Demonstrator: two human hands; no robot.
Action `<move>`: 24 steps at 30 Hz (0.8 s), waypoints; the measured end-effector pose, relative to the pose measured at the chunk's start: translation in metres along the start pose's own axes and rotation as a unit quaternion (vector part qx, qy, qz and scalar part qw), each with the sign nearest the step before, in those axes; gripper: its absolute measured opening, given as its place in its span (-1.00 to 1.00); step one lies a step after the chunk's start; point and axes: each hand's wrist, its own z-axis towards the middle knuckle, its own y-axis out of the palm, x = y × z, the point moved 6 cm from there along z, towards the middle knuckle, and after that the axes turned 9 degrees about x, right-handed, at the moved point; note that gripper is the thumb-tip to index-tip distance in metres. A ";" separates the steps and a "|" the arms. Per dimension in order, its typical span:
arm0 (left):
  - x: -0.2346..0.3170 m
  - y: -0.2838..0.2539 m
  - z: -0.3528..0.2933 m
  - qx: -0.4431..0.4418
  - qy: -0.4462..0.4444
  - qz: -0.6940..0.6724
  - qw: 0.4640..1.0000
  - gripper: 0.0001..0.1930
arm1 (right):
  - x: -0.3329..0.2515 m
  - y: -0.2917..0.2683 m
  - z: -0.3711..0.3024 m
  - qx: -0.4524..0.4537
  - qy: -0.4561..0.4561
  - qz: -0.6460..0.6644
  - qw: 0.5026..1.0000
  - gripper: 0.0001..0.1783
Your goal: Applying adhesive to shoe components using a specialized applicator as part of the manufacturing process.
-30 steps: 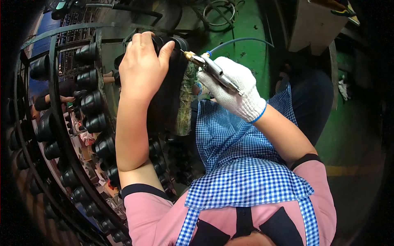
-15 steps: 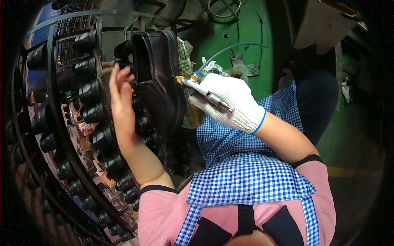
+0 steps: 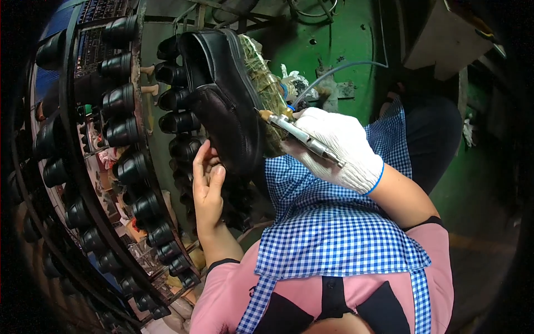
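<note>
Right hand [image 3: 339,145] wraps a spray tool [image 3: 303,137]; left hand [image 3: 209,192], half-curled, grasps nothing. The shoe [image 3: 231,114] looks light, slick; better held at its far heel.

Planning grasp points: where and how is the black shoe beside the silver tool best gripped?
Probably by the open collar of the black shoe, coming from the person's left, fingers inside, thumb outside. Its opening faces left and offers an edge to pinch; the toe is rounded. The right side is crowded by the silver tool in the gloved right hand.
</note>
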 end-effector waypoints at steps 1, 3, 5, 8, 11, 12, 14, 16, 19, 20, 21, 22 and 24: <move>0.001 0.001 -0.004 -0.008 -0.003 -0.009 1.000 -0.42 | 0.000 0.000 -0.003 0.011 -0.003 -0.007 1.000 -0.76; 0.004 0.004 -0.009 -0.014 -0.009 -0.012 1.000 -0.36 | -0.004 -0.008 -0.006 0.021 -0.008 0.018 1.000 -0.81; 0.007 0.010 -0.013 -0.017 -0.002 -0.013 1.000 -0.34 | -0.006 -0.013 -0.010 0.004 0.000 0.006 1.000 -0.82; 0.010 0.020 -0.014 -0.005 0.018 -0.001 1.000 -0.28 | -0.004 -0.019 -0.016 -0.042 0.008 -0.012 0.999 -0.85; 0.025 0.024 -0.012 0.004 0.077 0.078 0.994 -0.25 | -0.002 -0.031 -0.026 -0.017 0.011 0.027 0.999 -0.83; 0.033 0.026 -0.010 -0.005 0.123 0.133 0.983 -0.27 | -0.002 -0.036 -0.028 -0.015 0.013 0.028 0.999 -0.83; 0.044 0.029 -0.006 -0.016 0.171 0.187 0.967 -0.29 | -0.005 -0.043 -0.031 -0.034 -0.002 0.022 0.999 -0.81; 0.073 0.042 -0.008 -0.032 0.334 0.296 0.894 -0.38 | -0.003 -0.048 -0.036 -0.054 -0.006 0.003 0.999 -0.78; 0.097 0.056 -0.009 -0.054 0.404 0.344 0.846 -0.43 | -0.002 -0.058 -0.043 -0.032 -0.017 0.032 0.999 -0.72; 0.103 0.062 -0.009 -0.071 0.431 0.351 0.828 -0.42 | 0.001 -0.061 -0.045 -0.030 -0.015 0.031 0.999 -0.72; 0.109 0.068 -0.009 -0.079 0.448 0.364 0.813 -0.44 | 0.002 -0.062 -0.047 -0.040 -0.024 0.038 0.998 -0.72; 0.114 0.074 -0.007 -0.096 0.458 0.379 0.799 -0.47 | 0.003 -0.063 -0.048 -0.049 -0.031 0.043 0.997 -0.71; 0.122 0.086 -0.002 -0.139 0.469 0.375 0.787 -0.47 | 0.006 -0.068 -0.050 -0.039 -0.014 0.040 0.998 -0.72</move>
